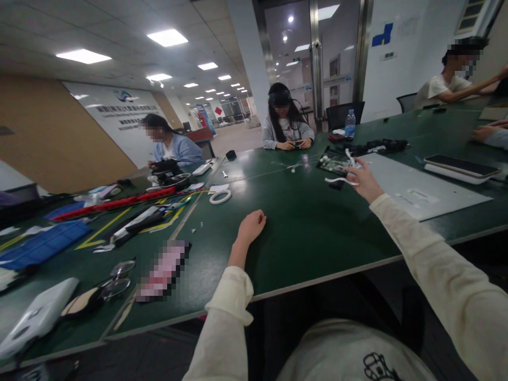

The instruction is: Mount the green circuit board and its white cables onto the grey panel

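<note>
My left hand point(251, 226) rests on the dark green table point(309, 238) curled into a loose fist, with nothing showing in it. My right hand point(362, 179) reaches far across the table and its fingers close on a thin white cable point(337, 180). Just beyond that hand lies a dark circuit board point(334, 162) with small white parts on it. Both my arms wear cream sleeves.
A grey sheet point(413, 185) lies right of my right hand, a phone on a white box point(460, 168) beyond it. A white cable coil point(220, 197), tools, blue mats and a red bar crowd the left. Several other people sit around the table; a water bottle point(350, 124) stands at the back.
</note>
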The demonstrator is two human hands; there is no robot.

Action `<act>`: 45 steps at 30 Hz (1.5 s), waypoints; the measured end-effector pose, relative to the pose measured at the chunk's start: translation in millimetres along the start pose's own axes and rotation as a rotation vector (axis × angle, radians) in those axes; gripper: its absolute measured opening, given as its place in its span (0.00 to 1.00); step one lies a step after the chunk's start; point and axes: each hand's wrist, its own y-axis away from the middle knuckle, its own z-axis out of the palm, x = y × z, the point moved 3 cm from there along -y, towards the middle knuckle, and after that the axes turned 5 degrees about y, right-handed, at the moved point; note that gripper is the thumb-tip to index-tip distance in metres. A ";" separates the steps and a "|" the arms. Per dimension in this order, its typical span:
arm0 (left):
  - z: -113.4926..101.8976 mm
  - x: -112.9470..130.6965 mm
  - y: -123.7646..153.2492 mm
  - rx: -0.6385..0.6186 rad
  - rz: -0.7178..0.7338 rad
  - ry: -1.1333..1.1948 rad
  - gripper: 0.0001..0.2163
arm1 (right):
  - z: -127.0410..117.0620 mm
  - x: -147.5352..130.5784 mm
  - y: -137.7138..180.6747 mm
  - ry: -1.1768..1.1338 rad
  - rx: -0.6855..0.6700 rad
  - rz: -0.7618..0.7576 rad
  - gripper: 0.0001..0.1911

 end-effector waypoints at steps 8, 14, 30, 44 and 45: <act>-19.9 2.9 3.2 0.367 -0.148 0.016 0.07 | 82.8 37.0 59.9 0.040 -0.399 0.284 0.35; -30.9 0.6 7.1 0.604 -0.155 0.037 0.10 | 105.9 67.1 87.1 0.189 -0.564 0.330 0.38; 3.5 22.8 0.7 0.049 0.233 0.095 0.17 | 85.4 70.3 65.1 0.683 -0.602 0.041 0.45; -10.9 86.4 -4.3 0.098 0.302 0.037 0.15 | 10.7 57.9 -19.4 0.669 -0.222 0.038 0.16; -8.4 93.6 -10.8 0.061 0.309 0.020 0.14 | 2.7 55.3 -28.2 0.580 -0.167 0.048 0.14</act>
